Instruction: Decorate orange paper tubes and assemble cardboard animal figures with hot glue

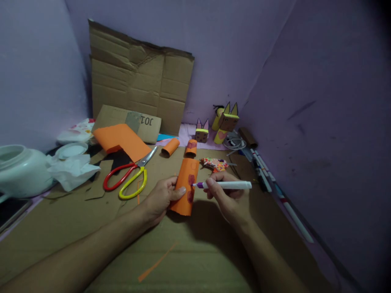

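My left hand (pixel 163 199) is closed around the lower left side of an orange paper tube (pixel 185 175), its thumb lying across the front. Dark purple-red patches run down the tube's right side, with a faint outlined shape above them. In my right hand (pixel 227 197) is a white marker pen (pixel 235 185) with a purple collar, its tip at or very near the patches. Just beyond the tube stands a short orange roll (pixel 191 148) with a similar patch. Another short orange roll (pixel 170 147) lies to its left.
Scissors (pixel 131 176) with red and yellow handles lie left, near an orange paper sheet (pixel 124 140). A patterned glue gun (pixel 216 164) sits behind my right hand. Cardboard animal figures (pixel 227 122) stand at the back, and several markers (pixel 295 219) line the right wall. A white pot (pixel 24 171) is far left.
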Available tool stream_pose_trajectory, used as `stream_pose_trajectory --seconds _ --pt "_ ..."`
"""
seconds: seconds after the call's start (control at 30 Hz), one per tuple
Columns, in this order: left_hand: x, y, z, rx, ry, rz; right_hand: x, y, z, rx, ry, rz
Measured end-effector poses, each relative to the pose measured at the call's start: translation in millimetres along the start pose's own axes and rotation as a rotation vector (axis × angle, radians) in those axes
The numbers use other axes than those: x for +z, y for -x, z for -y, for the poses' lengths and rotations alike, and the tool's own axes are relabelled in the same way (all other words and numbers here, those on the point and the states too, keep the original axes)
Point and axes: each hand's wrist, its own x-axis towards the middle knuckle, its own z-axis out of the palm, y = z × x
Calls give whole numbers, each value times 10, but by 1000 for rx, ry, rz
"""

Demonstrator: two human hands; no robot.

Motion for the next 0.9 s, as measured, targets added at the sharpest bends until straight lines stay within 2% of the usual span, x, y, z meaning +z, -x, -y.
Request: stream_pose_trajectory --seconds 0.2,0.37,0.63,0.7,0.9 --pt "-11 -7 10 11 -1 4 -2 -6 -15 7 -30 -20" --pt "-17 -4 -4 -15 23 6 -19 -29 -20 9 -181 -146" --pt "-11 6 -37 -17 17 55 -7 -104 -2 -48 -239 -295" --pt "-11 7 -41 -24 21 57 -13 -95 -12 -44 -254 -276" --pt "20 11 -48 -37 39 61 -21 -10 -49 -25 -196 -92"
